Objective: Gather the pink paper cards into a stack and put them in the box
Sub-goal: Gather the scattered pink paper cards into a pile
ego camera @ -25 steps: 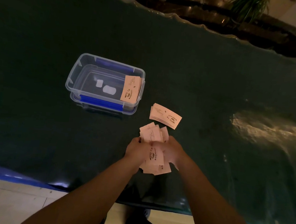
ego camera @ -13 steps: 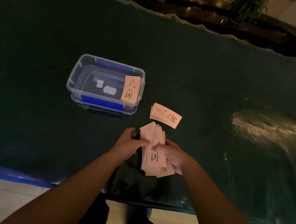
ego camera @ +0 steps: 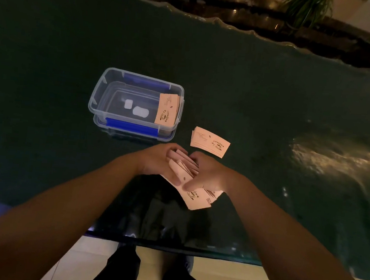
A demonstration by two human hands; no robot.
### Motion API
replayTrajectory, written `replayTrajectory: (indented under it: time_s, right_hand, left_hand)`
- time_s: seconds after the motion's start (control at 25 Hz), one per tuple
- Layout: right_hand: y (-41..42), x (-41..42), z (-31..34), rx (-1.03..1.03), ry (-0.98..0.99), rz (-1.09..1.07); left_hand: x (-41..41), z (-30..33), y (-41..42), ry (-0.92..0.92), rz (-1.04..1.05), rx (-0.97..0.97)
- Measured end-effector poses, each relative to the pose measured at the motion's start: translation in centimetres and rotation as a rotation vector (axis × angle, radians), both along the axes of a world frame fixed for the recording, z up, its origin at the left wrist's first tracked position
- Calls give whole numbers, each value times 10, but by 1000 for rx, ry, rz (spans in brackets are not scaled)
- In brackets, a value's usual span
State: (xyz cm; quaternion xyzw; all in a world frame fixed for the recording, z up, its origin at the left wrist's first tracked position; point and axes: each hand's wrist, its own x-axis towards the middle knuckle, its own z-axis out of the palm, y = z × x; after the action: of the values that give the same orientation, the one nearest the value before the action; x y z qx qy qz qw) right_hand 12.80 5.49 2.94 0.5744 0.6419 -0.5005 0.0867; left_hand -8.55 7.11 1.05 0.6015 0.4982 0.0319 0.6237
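A loose bunch of pink paper cards (ego camera: 193, 198) with a coffee-cup print is squeezed between both my hands near the table's front edge. My left hand (ego camera: 157, 162) cups the bunch from the left; my right hand (ego camera: 208, 173) presses it from the right. The cards are fanned and uneven, their far ends partly hidden by my fingers. A neat pink stack (ego camera: 210, 141) lies flat on the table just beyond my right hand. A clear plastic box (ego camera: 107, 94) with blue clips stands to the left, with another pink stack (ego camera: 167, 109) leaning inside its right end.
The table (ego camera: 274, 98) is covered with a dark green glossy sheet, with a bright reflection at the right. Its front edge runs just below my forearms, over a pale floor. Potted plants (ego camera: 305, 9) stand beyond the far edge.
Both hands have closed in around the bunch of cards, pushing it together; my left hand has moved up and over its far end. The other two stacks and the box have not moved.
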Motion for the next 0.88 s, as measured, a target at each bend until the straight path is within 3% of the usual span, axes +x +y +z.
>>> replayTrajectory:
  time_s: [0.16, 0.44, 0.6, 0.88]
  right_hand:
    - [-7, 4, -4, 123, 36, -8]
    - [-39, 20, -23, 332, 128, -240]
    - [-68, 23, -52, 278, 274, -457]
    - [-89, 1, -84, 271, 352, -609]
  left_hand:
    - [-1, -19, -17, -21, 146, 86]
    - [-14, -38, -31, -22, 278, 241]
    - [-21, -52, -44, 19, 277, 278]
    - [-11, -59, -58, 12, 254, 298]
